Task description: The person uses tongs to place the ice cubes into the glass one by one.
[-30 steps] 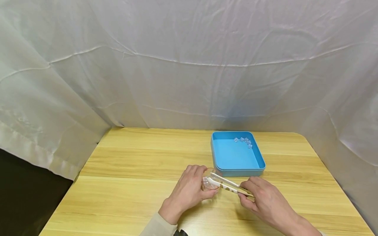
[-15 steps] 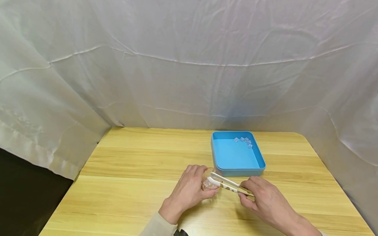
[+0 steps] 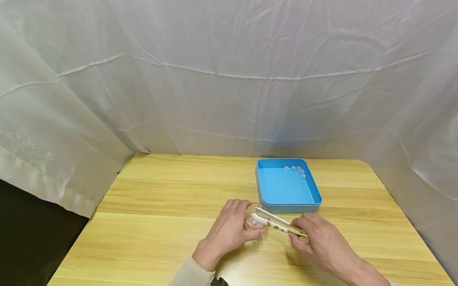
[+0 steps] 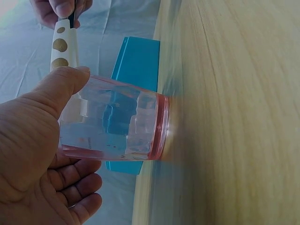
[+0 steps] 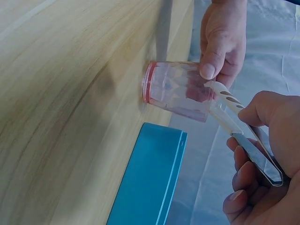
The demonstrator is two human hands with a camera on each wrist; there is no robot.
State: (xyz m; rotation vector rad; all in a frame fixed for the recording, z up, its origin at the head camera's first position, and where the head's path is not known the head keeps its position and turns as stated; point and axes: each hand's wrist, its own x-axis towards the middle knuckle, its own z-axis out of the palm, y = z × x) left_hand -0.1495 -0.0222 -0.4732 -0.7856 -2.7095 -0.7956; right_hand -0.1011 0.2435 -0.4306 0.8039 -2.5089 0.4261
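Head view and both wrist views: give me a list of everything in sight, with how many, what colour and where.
Cup: one, clear with pinkish-red base, on the table beside the box
Cubes in the cup: too jumbled to count, clear, inside it
Tongs: one pair, white with brown spots, tips at the cup's mouth
Box: one, blue, open, on the table
Cubes in the box: at least five, clear, far right corner
Table: one, light wood, under everything
Curtain: white-grey, behind and at the sides
Sleeve: one plainly visible, beige, left arm
Left hand: one, bare, around the cup
Right hand: one, bare, holding the tongs
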